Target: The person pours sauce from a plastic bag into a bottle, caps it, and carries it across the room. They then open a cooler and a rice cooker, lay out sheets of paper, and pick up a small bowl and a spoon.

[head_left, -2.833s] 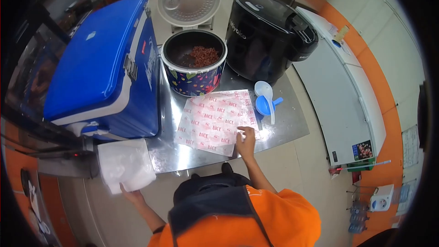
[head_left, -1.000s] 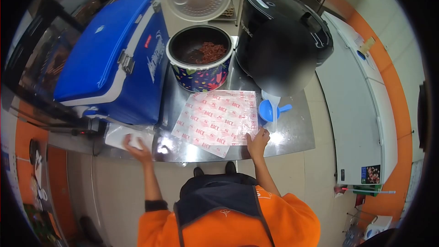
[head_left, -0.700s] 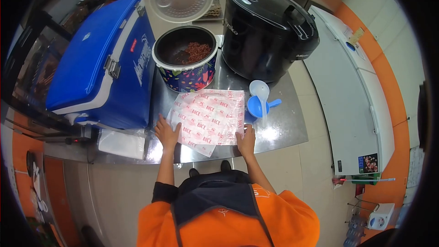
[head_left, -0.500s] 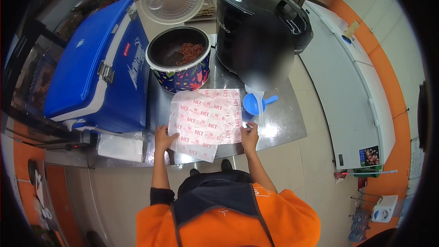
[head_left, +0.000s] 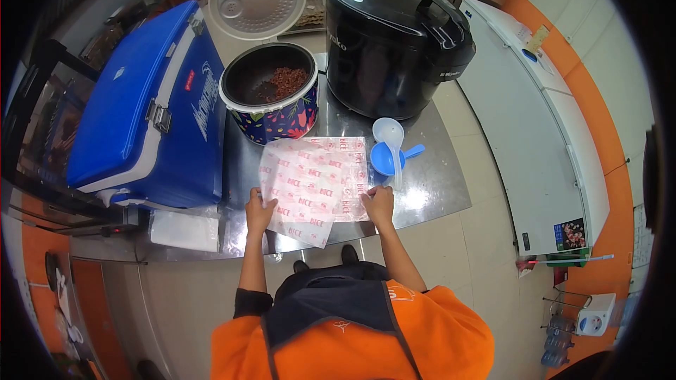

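Observation:
A printed sheet of food wrapping paper (head_left: 301,186), white with red lettering, lies askew over a stack of the same wrapping paper (head_left: 355,162) on the steel table. My left hand (head_left: 260,211) pinches the top sheet's left edge between thumb and fingers. At the right edge of the papers, my right hand (head_left: 379,204) has its fingertips closed on the paper; the exact grip is partly hidden. Just beyond that hand, a white spoon (head_left: 389,134) rests across a blue scoop (head_left: 384,160).
An uncovered flower-patterned rice cooker (head_left: 271,123) with reddish-brown food (head_left: 289,82) stands behind the papers. A large black rice cooker (head_left: 387,49) is at back right, a blue cooler box (head_left: 141,112) at left. A plastic-wrapped white pack (head_left: 184,229) lies near the front edge.
My right hand has moved slightly left onto the paper's edge. The dark blur over the black cooker is gone, uncovering the white spoon. My left hand stays at the paper's left edge.

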{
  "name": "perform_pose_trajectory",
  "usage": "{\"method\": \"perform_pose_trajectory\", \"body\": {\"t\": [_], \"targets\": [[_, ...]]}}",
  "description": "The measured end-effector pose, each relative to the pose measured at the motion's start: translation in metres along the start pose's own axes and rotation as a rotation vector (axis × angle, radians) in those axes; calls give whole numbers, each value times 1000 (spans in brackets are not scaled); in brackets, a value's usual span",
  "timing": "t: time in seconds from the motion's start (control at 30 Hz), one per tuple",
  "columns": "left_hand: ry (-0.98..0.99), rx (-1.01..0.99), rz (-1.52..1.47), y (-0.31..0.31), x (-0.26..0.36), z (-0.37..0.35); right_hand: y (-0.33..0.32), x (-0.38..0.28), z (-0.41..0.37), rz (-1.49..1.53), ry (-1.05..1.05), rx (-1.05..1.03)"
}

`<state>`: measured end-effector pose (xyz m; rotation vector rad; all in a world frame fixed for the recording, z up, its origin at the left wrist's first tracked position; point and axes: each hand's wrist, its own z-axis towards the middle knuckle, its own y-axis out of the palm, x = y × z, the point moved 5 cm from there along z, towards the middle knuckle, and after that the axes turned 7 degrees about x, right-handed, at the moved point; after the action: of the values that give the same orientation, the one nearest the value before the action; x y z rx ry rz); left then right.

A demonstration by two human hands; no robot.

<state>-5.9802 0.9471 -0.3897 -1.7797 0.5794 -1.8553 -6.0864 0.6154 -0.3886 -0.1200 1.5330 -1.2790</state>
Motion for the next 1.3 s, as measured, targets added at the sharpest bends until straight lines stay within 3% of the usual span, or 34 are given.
{"method": "perform_pose_trajectory", "body": {"t": [0.23, 0.33, 0.5, 0.63, 0.93, 1.1, 1.3], "targets": [[-94, -21, -10, -22, -12, -38, 6, -21, -8, 101, -63, 51], [-152, -7, -73, -28, -29, -62, 9, -31, -15, 134, -20, -78], [-255, 49, -92, -39, -37, -93, 20, -38, -23, 113, -97, 18], [-280, 51, -113, -41, -44, -97, 21, -45, -23, 98, -100, -85], [-272, 90, -140, -41, -48, -101, 30, -41, -30, 32, -138, -11], [-280, 117, -206, -43, -41, -99, 32, -35, -25, -14, -1, -206], [-279, 187, -275, -39, -44, -95, 31, -38, -27, -59, 61, -221]]}}
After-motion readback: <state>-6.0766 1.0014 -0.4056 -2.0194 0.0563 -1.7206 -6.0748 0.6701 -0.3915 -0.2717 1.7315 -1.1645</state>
